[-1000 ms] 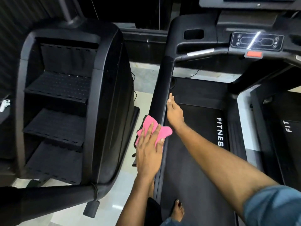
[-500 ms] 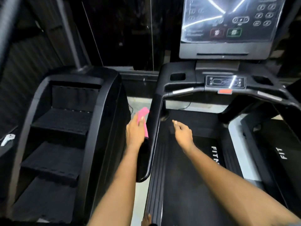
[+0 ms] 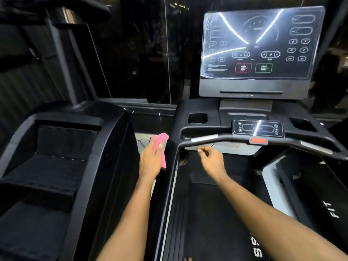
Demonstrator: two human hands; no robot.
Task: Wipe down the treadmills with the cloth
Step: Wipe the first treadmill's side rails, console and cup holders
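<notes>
I stand on a black treadmill's belt (image 3: 216, 219). My left hand (image 3: 150, 162) presses a pink cloth (image 3: 161, 146) with straight fingers against the outer side of the treadmill's left upright (image 3: 174, 162), and the thumb lies along the cloth. To the right, my right hand (image 3: 211, 161) hovers just under the left handlebar (image 3: 205, 138). Its fingers are loosely curled and hold nothing. The console screen (image 3: 258, 44) stands ahead with a small control panel (image 3: 258, 128) and a red stop tab (image 3: 258, 140) below it.
A black stair-climber machine (image 3: 62, 166) stands close on the left, leaving a narrow floor gap (image 3: 141, 140) beside the treadmill. A second treadmill (image 3: 329, 210) lies on the right. Dark glass panels (image 3: 141, 53) are behind the machines.
My view has risen from the deck to the console. My left hand slid the cloth up along the left upright. My right hand lifted off the side rail and now hovers under the handlebar.
</notes>
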